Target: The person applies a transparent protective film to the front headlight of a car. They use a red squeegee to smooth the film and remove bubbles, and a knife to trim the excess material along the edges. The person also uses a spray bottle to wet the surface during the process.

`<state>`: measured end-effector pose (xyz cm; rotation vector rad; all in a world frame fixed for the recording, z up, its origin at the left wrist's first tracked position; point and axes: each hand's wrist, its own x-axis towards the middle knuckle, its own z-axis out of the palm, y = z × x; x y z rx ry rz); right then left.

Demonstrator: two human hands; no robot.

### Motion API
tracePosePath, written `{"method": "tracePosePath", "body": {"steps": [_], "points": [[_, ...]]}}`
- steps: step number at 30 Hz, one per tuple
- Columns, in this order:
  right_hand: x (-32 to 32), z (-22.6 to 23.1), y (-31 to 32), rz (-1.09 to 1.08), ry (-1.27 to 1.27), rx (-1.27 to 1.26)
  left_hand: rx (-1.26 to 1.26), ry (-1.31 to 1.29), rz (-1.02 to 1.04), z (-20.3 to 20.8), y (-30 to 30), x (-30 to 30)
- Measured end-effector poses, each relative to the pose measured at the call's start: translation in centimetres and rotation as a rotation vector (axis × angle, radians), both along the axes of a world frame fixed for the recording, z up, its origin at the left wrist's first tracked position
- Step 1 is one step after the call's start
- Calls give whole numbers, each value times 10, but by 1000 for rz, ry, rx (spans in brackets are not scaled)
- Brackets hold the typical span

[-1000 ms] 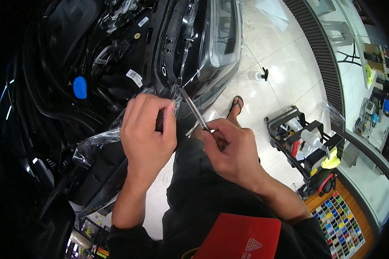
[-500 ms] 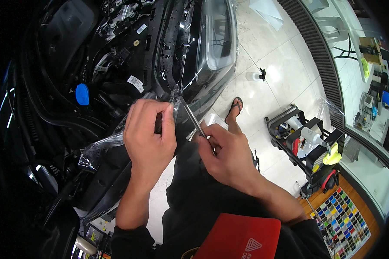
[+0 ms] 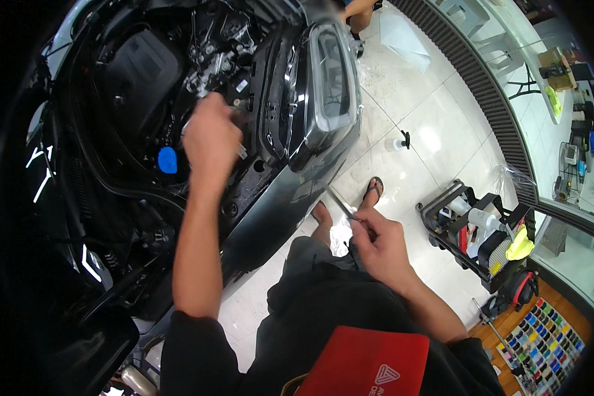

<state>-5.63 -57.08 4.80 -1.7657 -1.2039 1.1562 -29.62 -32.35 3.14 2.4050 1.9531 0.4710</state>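
Over the open engine bay (image 3: 198, 72) of a dark car, my left hand (image 3: 211, 135) reaches out with the arm stretched. Motion smears its fingers, so whether they hold anything is unclear. My right hand (image 3: 383, 244) is closed round a slim silver craft knife (image 3: 340, 201), whose tip points up and left toward the glossy fender (image 3: 270, 211). The knife appears apart from the car in this view. A blue cap (image 3: 167, 160) lies left of my left forearm. Ahead is the clear headlight (image 3: 333, 79).
A black cart (image 3: 472, 231) with bottles and a yellow cloth stands at right. On the tiled floor are a spray bottle (image 3: 397, 141) and a white sheet (image 3: 404, 43). Another person's arm (image 3: 360, 8) shows at the top. A red pouch (image 3: 366, 363) hangs before me.
My left hand has moved up and away over the engine bay. Clear film along the fender edge is no longer seen there. The knife in my right hand has moved right, off the car's edge.
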Motion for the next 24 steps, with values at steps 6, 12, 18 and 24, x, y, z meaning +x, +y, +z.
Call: {"method": "tracePosePath", "body": {"steps": [6, 12, 18, 24], "points": [[53, -5, -50, -251, 108, -13, 41, 41, 485, 50, 75, -143], [141, -22, -121, -779, 76, 160, 135, -877, -211, 149, -3, 114], [233, 91, -93, -860, -44, 586, -1125, -321, -1065, 44, -199, 320], [232, 73, -101, -463, -115, 340, -1414, -1009, -1125, 28, -246, 329]]}}
